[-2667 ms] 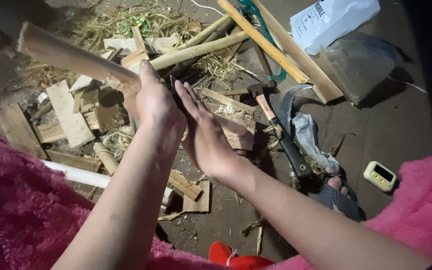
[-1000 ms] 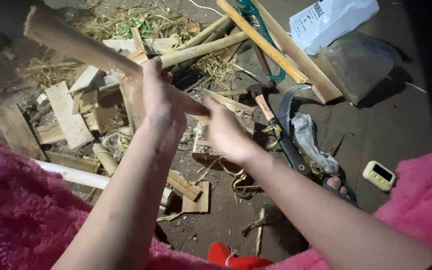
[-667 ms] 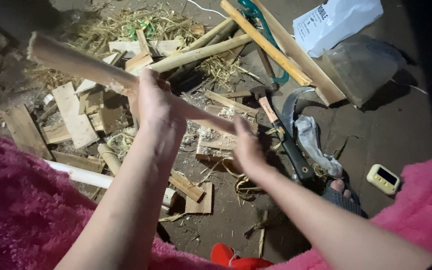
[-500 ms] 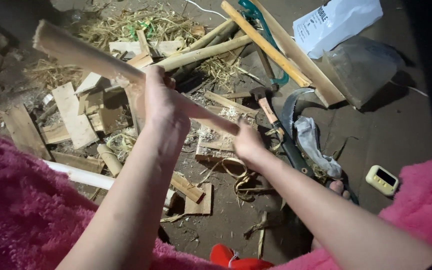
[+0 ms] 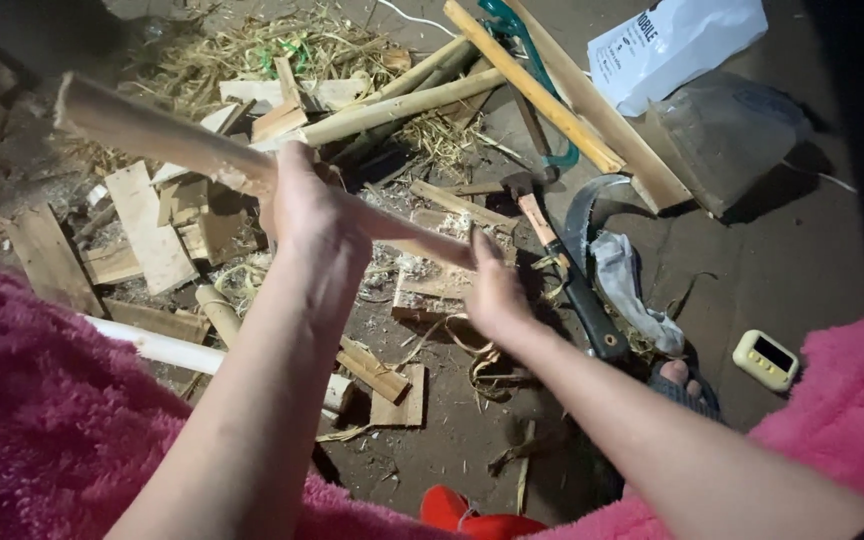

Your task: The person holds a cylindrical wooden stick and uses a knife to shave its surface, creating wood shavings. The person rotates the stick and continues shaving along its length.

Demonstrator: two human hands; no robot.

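The bamboo stick (image 5: 162, 140) lies slantwise in the air above the littered ground, its ragged far end up at the left, its near end low at the centre. It looks stiff, dry and light — a long pale cane that one hand could carry — though the torn end and split skin promise splinters, so the smooth middle and the near tip seem the safest places to take it. The left hand (image 5: 312, 215) is wrapped round it at mid-length, fingers closed on the cane; the right hand (image 5: 492, 285) is clasped on the near end, above a small wood block (image 5: 432, 285) dusted with shavings.

Just right of that lie a hammer (image 5: 532, 205) and a curved sickle (image 5: 582, 270) with a rag (image 5: 632, 295) beside it, then a small yellow device (image 5: 765, 358) on bare earth. Offcuts, longer bamboo poles (image 5: 402, 100) and straw lie beyond.

Against the earliest picture, the right hand was open and flat beside the left; it has since slid down the stick to grip its lower end.
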